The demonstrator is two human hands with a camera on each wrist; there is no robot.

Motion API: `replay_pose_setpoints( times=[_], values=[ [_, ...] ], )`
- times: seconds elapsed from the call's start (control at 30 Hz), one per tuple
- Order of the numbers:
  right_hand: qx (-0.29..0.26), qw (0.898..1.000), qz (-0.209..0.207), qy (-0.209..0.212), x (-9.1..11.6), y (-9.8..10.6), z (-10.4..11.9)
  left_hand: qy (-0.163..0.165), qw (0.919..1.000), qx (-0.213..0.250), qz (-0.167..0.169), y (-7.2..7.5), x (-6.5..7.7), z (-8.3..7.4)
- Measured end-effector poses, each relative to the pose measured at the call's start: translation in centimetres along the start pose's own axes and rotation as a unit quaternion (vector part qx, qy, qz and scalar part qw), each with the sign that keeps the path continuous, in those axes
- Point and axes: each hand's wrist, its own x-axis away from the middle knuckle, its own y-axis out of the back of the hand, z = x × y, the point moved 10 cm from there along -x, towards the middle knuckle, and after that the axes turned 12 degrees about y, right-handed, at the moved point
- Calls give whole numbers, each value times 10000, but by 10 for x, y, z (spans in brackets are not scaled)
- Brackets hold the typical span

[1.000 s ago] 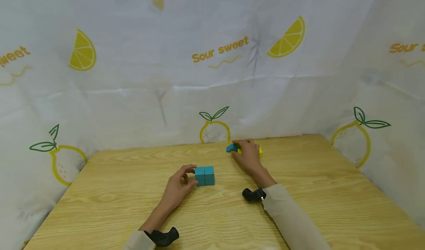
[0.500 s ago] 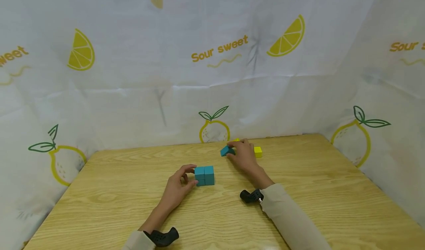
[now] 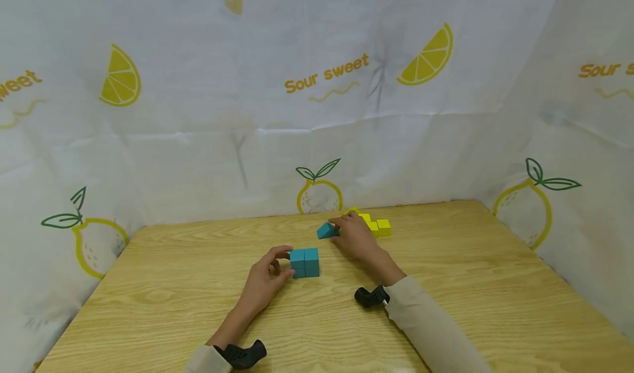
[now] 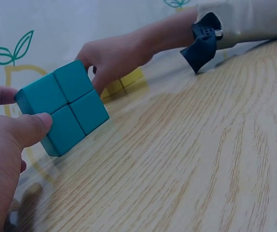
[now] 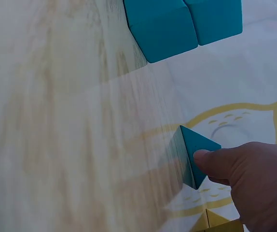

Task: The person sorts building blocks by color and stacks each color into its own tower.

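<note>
My left hand [image 3: 264, 280] grasps the near-left side of a stack of blue blocks [image 3: 305, 262], thumb on the face nearest me and a fingertip on the far side. The stack stands on the table [image 3: 198, 312], just to the right of those fingertips. My right hand [image 3: 355, 236] pinches a blue wedge [image 3: 326, 231] between thumb and fingers, with the thumb flat on its triangular face; the fingers behind are mostly hidden. The wedge sticks out to the left of my right fingertips, beyond the stack and apart from it. I cannot tell whether its lower edge touches the wood. Several yellow blocks [image 3: 383, 227] sit close behind my right hand and to its right.

My main worry is the stack. My left thumb and finger bear on its left-hand blocks, so the right-hand ones look unsupported; a squeeze or a sideways nudge could open the seams and slide the blocks out of line. The wedge is a risk too: held at one end, with sloping sides, it could swivel under my thumb and come down crooked or slip out. If I brought it in too low, it might clip the stack's far side. A backward swing of my right knuckles could scatter the yellow blocks.
</note>
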Motion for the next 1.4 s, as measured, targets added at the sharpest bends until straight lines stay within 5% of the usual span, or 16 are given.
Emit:
replay_pose_setpoints(
  times=[0.57,0.83,1.4],
  values=[
    [-1752,9831,-305,-443,1,-15,-3,-100,9999,23,28,0,2,-2],
    [-2012,9742,-817,-609,4,-18,-14,-68,10000,15,21,0,2,-1],
    [-2012,9730,-740,-852,3,-20,-12,-28,10000,-17,53,-1,0,1]
  ],
)
